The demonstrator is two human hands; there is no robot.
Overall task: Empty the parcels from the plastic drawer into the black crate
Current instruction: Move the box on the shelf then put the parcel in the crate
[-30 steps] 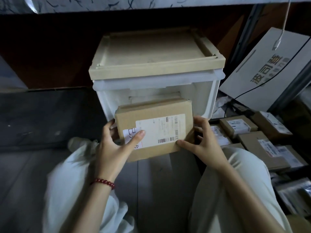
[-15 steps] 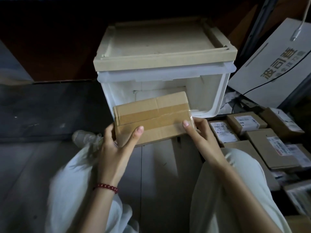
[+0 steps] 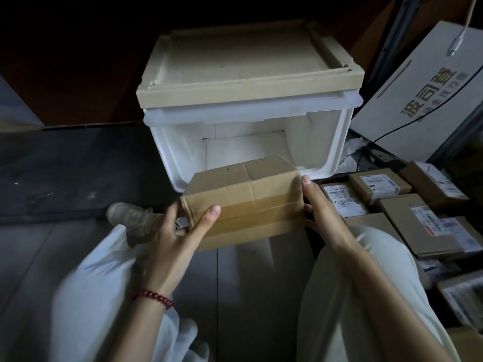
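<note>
- At 9 o'clock of the scene, a pale shoe [image 3: 130,218] rests on the dark floor beside a white-trousered knee.
- Left hand [image 3: 183,231], at 7 o'clock of centre: it grips the parcel's left end, thumb across the taped front and fingers wrapped behind.
- Brown cardboard parcel [image 3: 243,202], at centre: it is held in the air between both hands, just in front of the drawer's open mouth and clear of its lip.
- White plastic drawer [image 3: 326,142], at 12 o'clock: its mouth faces the viewer, and no other parcel shows on its visible floor.
- Right hand [image 3: 321,212], at 4 o'clock of centre: it clasps the parcel's right end, thumb up along the edge and fingers tucked behind.
- Labelled parcels [image 3: 418,220], at 3 o'clock: these probably lie in the black crate, but its walls are too dark to make out.
- Step in hand, as a judgement: carrying a lifted parcel, perhaps the last, across to the crate.
- The next move calls for swinging it towards 3 o'clock and lowering it onto the pile.
</note>
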